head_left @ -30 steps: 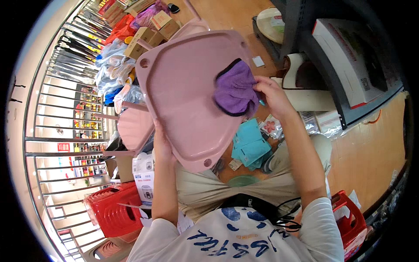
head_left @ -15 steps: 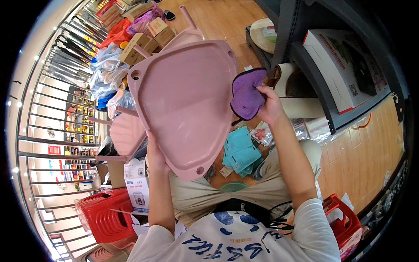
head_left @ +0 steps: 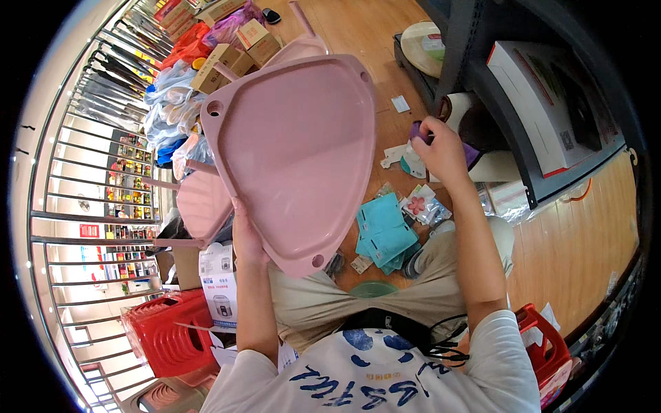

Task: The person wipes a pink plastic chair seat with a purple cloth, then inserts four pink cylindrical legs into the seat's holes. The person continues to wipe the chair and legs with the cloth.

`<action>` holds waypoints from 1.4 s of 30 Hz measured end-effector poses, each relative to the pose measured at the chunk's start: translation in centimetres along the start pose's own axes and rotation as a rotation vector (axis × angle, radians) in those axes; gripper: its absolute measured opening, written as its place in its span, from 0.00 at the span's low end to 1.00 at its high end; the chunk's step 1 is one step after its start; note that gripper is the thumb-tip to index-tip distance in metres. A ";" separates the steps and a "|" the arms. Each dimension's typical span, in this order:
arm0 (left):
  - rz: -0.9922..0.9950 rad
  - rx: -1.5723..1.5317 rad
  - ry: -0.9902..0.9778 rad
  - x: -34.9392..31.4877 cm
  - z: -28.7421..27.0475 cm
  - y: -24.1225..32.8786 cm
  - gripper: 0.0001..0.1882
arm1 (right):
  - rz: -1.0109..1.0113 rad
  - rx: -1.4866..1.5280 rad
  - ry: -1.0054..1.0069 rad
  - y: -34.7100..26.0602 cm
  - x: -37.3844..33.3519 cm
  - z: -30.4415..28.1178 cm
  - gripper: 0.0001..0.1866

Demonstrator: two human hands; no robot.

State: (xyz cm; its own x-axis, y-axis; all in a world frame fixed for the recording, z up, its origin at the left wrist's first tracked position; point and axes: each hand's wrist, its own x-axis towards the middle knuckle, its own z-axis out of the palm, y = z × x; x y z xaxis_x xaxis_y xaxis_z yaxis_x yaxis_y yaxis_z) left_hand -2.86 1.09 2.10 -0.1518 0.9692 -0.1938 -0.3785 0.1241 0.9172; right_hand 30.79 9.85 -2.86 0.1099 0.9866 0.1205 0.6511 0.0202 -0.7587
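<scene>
A pink plastic shelf tier (head_left: 296, 151), roughly triangular with rounded corners and a hole at each, is held up tilted before me. My left hand (head_left: 249, 237) grips its lower left edge, thumb on the upper face and the other fingers hidden beneath. To the right of the tier, my right hand (head_left: 442, 150) is closed on a purple cloth (head_left: 471, 155), mostly covered by the hand and forearm. The cloth is apart from the tier. Behind the tier stands another pink tier (head_left: 306, 48) with a leg, and a further pink piece (head_left: 203, 206) lies to its left.
Teal packets (head_left: 385, 227) and a clear bag with a pink flower (head_left: 417, 205) lie on the wooden floor. A dark grey rack (head_left: 451, 51) holding a white box (head_left: 540, 117) rises at right. Red stools (head_left: 169, 334) and a cooker box (head_left: 220, 296) stand left, near railings.
My right hand has moved right, away from the tier's edge, taking the purple cloth with it; the cloth is now bunched under the hand. My left hand keeps its hold on the tier.
</scene>
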 end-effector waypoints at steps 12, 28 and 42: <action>0.110 0.198 0.031 0.3 2.6 0.0 0.26 | -0.625 0.545 -0.465 -6.9 -10.4 10.9 0.11; 0.042 0.618 0.043 0.1 0.4 2.3 0.25 | 0.138 0.149 0.233 1.3 0.1 5.2 0.14; -0.068 -0.244 -0.107 1.2 -2.1 -1.6 0.32 | 0.143 1.534 -0.190 -7.9 -3.3 4.9 0.07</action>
State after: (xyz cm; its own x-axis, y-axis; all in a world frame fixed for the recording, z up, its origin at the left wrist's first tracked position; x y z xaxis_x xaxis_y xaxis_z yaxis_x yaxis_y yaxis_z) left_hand -4.33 1.57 -0.36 -0.0263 0.9789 -0.2028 -0.5955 0.1476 0.7897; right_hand 21.61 7.18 -0.38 -0.0690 0.9976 0.0025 -0.7355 -0.0492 -0.6757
